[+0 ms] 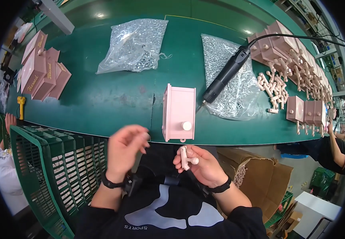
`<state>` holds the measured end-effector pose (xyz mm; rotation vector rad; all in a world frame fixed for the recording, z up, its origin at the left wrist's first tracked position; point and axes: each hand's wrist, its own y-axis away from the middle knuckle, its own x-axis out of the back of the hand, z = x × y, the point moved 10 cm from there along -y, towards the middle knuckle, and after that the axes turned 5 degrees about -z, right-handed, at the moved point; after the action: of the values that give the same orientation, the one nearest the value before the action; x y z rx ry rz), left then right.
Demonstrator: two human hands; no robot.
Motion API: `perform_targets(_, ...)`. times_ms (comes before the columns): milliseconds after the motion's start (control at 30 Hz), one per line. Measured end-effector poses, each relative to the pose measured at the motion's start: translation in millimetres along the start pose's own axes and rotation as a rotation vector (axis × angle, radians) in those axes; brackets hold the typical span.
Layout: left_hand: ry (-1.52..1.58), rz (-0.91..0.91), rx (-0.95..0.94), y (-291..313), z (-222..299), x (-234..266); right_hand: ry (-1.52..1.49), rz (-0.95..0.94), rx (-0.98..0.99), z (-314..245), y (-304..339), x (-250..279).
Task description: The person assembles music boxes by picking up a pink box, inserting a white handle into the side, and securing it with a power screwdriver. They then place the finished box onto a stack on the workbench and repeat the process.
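Note:
My right hand (206,166), just below the table's front edge, pinches a small pale pink crank handle (185,159) with a rounded knob. On the table directly above it stands a pink box (182,105) with a pale round knob (186,126) and a small loop at its near end. My left hand (125,149) hangs in front of the table edge, left of the box and apart from it. Its fingers curl with the thumb and index tip close together; a small greyish spot shows at the fingertips, too small to name.
A black electric screwdriver (226,75) rests on a bag of screws (236,101). Another bag of small metal parts (134,47) lies farther left. Pink handles (274,89) and boxes (306,109) crowd the right; pink panels (47,75) stack left. A green crate (41,159) and cardboard box (268,179) flank me.

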<state>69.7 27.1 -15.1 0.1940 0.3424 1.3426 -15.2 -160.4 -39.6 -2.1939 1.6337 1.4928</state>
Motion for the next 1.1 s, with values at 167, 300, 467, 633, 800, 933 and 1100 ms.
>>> perform_targets(167, 0.161, -0.184, 0.077, 22.8, -32.7, -54.0, -0.128, -0.080, 0.021, 2.3, -6.0, -4.4)
perform_targets(300, 0.280, -0.369, 0.026, 31.8, -24.8, -88.5, -0.185, -0.064, 0.059, 6.1, 0.6, -1.9)
perform_targets(467, 0.033, -0.402, -0.113, 27.8, -16.0, -96.2, -0.076, 0.024, 0.101, 3.1, 8.9, 6.6)
perform_targets(633, -0.002, -0.351, -0.060, 21.1, -21.2, -91.5, 0.144, 0.284, 0.221, -13.1, 28.5, 4.2)
perform_targets(800, 0.168, -0.249, 0.044, 18.9, -26.6, -86.4, 0.743, 0.268, 0.195, -26.0, 32.9, -3.5)
perform_targets(933, 0.218, -0.144, 0.264, 18.7, -46.1, -71.3, 0.717, 0.300, 0.206, -28.8, 31.8, -2.1)
perform_targets(1100, 0.331, -0.125, 0.217, 12.4, -51.4, -76.1, 0.574, 0.263, 0.202, -21.0, 25.9, 0.1)
